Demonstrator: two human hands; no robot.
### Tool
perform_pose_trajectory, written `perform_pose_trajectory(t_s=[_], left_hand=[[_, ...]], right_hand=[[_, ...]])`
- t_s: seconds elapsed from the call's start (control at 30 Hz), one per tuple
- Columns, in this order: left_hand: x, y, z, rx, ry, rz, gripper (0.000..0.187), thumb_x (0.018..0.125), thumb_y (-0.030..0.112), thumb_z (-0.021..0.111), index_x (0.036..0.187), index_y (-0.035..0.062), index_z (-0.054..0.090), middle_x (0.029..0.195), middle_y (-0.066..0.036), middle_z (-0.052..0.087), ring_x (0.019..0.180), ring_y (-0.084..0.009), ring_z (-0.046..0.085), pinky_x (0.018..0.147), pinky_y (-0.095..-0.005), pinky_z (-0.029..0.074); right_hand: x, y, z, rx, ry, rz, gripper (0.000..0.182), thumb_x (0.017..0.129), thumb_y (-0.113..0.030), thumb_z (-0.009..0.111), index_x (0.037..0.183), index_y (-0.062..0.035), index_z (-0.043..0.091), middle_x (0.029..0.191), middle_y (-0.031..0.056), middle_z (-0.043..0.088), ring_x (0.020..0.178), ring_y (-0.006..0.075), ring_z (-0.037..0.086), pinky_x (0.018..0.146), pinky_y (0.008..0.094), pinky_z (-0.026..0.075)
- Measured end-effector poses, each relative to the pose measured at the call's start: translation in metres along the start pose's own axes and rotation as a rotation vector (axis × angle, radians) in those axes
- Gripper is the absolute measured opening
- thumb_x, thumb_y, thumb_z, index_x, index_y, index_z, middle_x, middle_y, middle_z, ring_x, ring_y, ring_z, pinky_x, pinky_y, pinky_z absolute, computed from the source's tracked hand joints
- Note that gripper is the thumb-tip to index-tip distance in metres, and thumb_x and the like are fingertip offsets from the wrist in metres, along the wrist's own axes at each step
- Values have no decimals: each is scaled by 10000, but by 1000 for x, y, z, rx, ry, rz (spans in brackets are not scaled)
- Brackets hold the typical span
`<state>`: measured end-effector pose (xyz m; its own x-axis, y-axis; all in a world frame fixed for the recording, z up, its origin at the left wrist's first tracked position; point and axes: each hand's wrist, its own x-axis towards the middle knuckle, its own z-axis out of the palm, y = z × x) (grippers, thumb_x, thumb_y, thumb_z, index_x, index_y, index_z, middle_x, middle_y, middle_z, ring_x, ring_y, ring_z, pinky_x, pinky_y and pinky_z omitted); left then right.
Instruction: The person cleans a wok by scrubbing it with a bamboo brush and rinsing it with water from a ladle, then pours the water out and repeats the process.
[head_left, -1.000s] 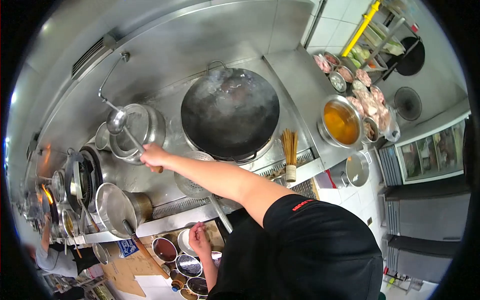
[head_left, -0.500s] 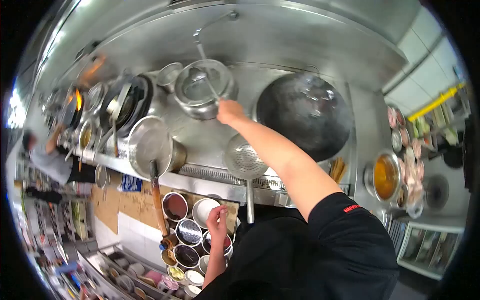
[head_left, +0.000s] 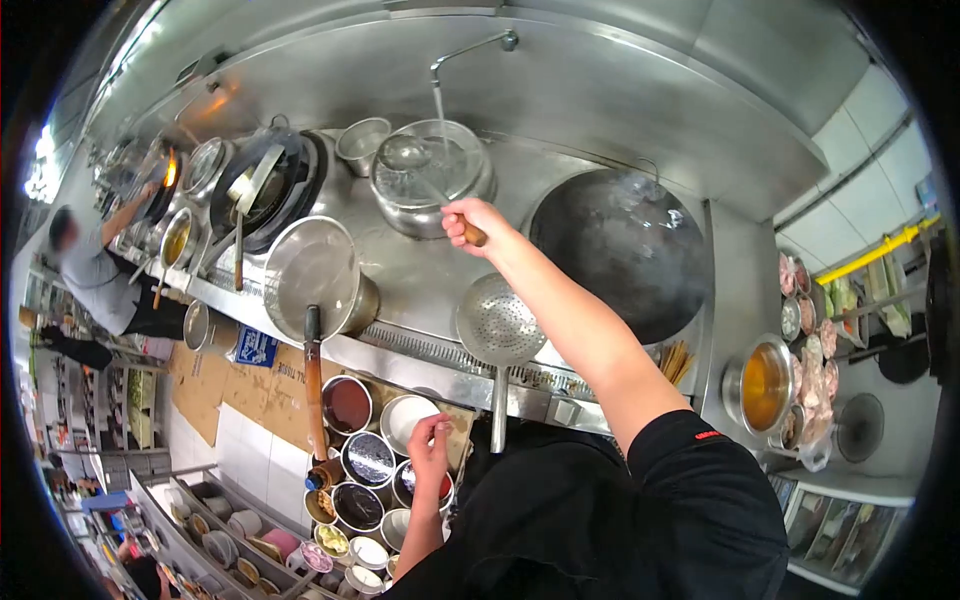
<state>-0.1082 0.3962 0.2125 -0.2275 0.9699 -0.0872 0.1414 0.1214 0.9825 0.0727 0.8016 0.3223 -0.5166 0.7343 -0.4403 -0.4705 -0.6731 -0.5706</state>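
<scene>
My right hand is closed around the wooden-ended handle of a ladle. The ladle's bowl is over the left side of a steel pot, where water runs in from a bent tap. My left hand hovers beside a white tub, its fingers loosely bent and nothing visible in them. A perforated strainer lies on the steel counter beneath my right forearm. To the right of the pot sits a large dark wok with steam rising from it.
Tubs of dark sauce stand around my left hand. A deep steel strainer pot and a wooden-handled tool are on the left. A bowl of orange liquid stands at the right. A co-worker stands far left near flames.
The view has shifted, so the cookware appears farther right. The ladle's bowl has tilted in the pot, and my right hand has turned so the handle end shows. My left hand stays by the tubs.
</scene>
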Motion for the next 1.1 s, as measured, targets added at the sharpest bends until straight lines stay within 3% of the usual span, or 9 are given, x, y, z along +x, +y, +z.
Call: perform_pose_trajectory(t_s=[0.27,0.53,0.6,0.77,0.87,0.93,1.0,1.07,1.1], left_hand=[[20,0,13,-23,-98,8,192,1051,66,579,1170,-43,682,1084,-116,727,1008,-168,688,895,-309,546],[34,10,20,20,-196,37,221,1059,58,570,1226,-62,651,1142,-141,718,1028,-179,693,941,-311,554],[36,14,24,23,-178,56,178,1038,46,596,1164,-47,681,1085,-127,726,990,-178,705,901,-309,554],[36,15,31,17,-146,78,154,1035,65,609,1128,-11,706,1059,-110,724,968,-171,697,876,-296,544],[34,13,32,62,-177,76,189,1059,89,590,1169,-34,682,1092,-121,733,1028,-177,709,909,-310,558],[32,15,32,72,-164,79,187,1055,86,596,1168,-33,684,1088,-119,735,1018,-170,709,901,-307,555],[30,12,32,81,-175,81,186,1054,87,597,1168,-31,686,1086,-113,737,1005,-163,705,892,-298,551],[28,-2,33,79,-181,59,183,1051,79,598,1168,-28,689,1079,-105,736,992,-153,699,886,-292,548],[26,-12,34,45,-177,27,179,1040,91,612,1159,-8,701,1050,-109,732,969,-167,700,863,-298,547]], right_hand=[[-26,-40,-17,-32,109,-150,224,966,-110,593,755,-95,521,613,43,531,486,145,507,428,311,374],[-52,-66,-66,358,-41,-39,243,948,-135,608,746,-150,473,632,-55,518,478,65,463,437,252,335],[-55,-77,-71,544,-95,31,125,920,-140,642,936,-88,529,632,-81,490,472,50,446,425,233,311],[-73,-66,-67,603,-343,-53,304,960,-165,591,1222,-23,528,610,-66,447,446,78,423,404,259,330],[-89,-50,-60,404,-439,-80,363,997,-204,527,1320,-39,520,601,-51,434,436,93,403,398,278,336],[-100,-43,-56,206,-280,-142,484,1005,-210,524,1452,-40,455,596,-51,403,409,84,390,389,269,333],[-114,-32,-48,118,-126,-144,403,985,-181,536,1359,-34,513,604,-30,445,407,100,411,388,277,352],[-125,-17,-46,-378,238,-264,269,963,-154,547,1204,-36,565,616,6,508,420,122,462,392,290,384],[-124,-7,-60,-493,222,-323,143,943,-142,570,1049,-47,582,621,44,552,429,142,506,395,302,409]])
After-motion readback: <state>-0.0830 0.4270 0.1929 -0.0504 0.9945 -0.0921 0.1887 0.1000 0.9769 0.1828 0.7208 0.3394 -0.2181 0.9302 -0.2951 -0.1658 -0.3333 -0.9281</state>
